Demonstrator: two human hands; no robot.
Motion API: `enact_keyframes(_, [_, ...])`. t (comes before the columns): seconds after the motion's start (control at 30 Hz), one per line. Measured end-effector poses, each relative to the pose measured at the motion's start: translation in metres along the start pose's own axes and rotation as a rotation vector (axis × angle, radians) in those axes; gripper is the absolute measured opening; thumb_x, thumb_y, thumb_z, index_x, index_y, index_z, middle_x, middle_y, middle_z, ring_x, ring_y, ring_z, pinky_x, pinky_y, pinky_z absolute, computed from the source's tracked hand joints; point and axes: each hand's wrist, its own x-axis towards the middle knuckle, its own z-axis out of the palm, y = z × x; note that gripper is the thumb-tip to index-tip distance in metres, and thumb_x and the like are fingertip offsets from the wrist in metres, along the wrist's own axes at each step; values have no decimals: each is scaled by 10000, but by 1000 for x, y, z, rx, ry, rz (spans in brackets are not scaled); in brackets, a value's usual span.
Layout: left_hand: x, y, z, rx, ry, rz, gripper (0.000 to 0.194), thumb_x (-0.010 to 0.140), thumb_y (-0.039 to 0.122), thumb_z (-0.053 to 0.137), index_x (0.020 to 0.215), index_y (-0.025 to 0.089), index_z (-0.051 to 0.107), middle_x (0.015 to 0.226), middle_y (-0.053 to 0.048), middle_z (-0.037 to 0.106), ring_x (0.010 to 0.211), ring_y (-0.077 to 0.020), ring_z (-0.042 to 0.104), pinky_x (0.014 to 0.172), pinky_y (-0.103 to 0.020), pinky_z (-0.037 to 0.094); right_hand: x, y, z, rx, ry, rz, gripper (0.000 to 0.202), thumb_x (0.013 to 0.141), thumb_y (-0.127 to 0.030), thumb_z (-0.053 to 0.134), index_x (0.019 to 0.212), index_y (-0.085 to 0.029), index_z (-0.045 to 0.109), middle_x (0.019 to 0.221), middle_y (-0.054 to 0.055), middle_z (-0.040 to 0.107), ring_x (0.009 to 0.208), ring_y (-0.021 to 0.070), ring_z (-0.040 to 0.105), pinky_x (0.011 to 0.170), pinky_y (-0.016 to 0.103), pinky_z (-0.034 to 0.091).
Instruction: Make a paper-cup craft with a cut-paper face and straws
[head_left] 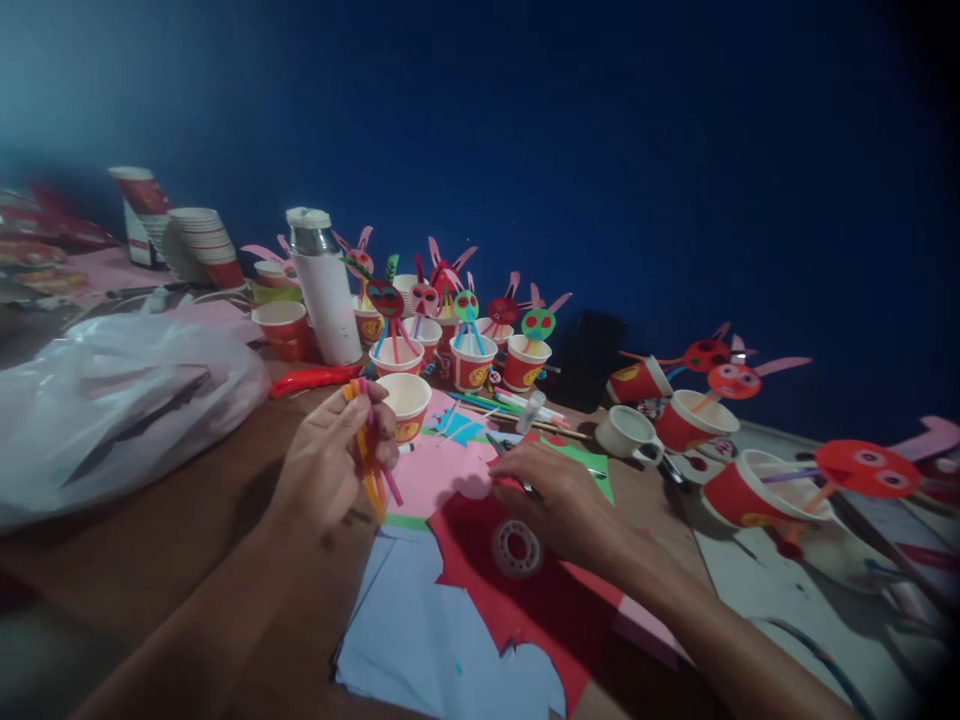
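Note:
My left hand (322, 455) is closed around a small bunch of straws (370, 465), orange, yellow and purple, held above the table. My right hand (559, 495) is over the coloured paper with its fingers curled. Dark, slim metal-looking parts show beside these fingers, but the hand covers most of the object. Below the right hand, a white tape roll (517, 548) lies on red paper (487, 575). Pink paper (442, 470) and cut light-blue sheets (420, 620) lie between my hands. A paper cup (405, 403) stands just beyond my left hand.
Red paper cups (473, 362) with straw-and-paper rabbit figures stand along the back and right. A white bottle (326, 300), stacked cups (206, 245) and a plastic bag (127, 410) are at left. A red utility knife (315, 380) and a mug (628, 432) lie further in.

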Motion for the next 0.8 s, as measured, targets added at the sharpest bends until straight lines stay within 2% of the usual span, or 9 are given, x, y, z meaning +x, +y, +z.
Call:
enact_keyframes(0.1, [-2, -10, 6, 18, -61, -81, 158, 753, 259, 638, 863, 172, 563, 620, 12, 574, 416, -80, 500, 420, -192, 413, -22, 4, -3, -25, -143, 67, 172, 817, -213, 587, 979, -244, 637, 929, 27, 660, 873, 175, 596, 756, 287, 453])
enact_keyframes(0.2, [-3, -19, 11, 41, -114, -147, 162, 746, 258, 641, 848, 160, 560, 628, 2, 581, 393, -82, 501, 400, -194, 402, -27, 4, -3, -66, -240, 71, 198, 793, -163, 582, 961, -240, 654, 936, 32, 673, 886, 182, 605, 753, 275, 450])
enact_keyframes(0.43, [-5, -32, 14, 94, -166, -242, 171, 747, 271, 646, 837, 164, 548, 691, -12, 596, 402, -81, 508, 381, -190, 403, -22, -2, -2, -251, -299, 132, 141, 785, -129, 531, 730, -186, 648, 750, 40, 686, 683, 172, 616, 557, 249, 365])
enact_keyframes(0.53, [-7, -33, 15, 111, -210, -282, 146, 764, 265, 626, 827, 156, 553, 727, -26, 602, 415, -77, 502, 377, -188, 396, -21, -3, -6, -208, -222, 170, 163, 855, -184, 472, 791, -189, 622, 702, 24, 674, 630, 163, 604, 532, 252, 332])
enact_keyframes(0.67, [-9, -33, 16, 123, -254, -415, 119, 800, 267, 583, 830, 156, 551, 681, -36, 602, 432, -85, 479, 359, -181, 394, -19, -5, -6, 48, -19, 169, 149, 882, -236, 475, 1006, -202, 551, 838, 12, 675, 699, 144, 609, 603, 233, 385])
enact_keyframes(0.8, [-12, -36, 16, 126, -337, -553, 114, 855, 273, 505, 843, 161, 525, 528, -23, 583, 376, -89, 478, 343, -156, 389, -19, -4, 3, 165, 163, 86, 135, 862, -272, 521, 964, -184, 539, 845, 33, 638, 720, 154, 575, 639, 244, 409])
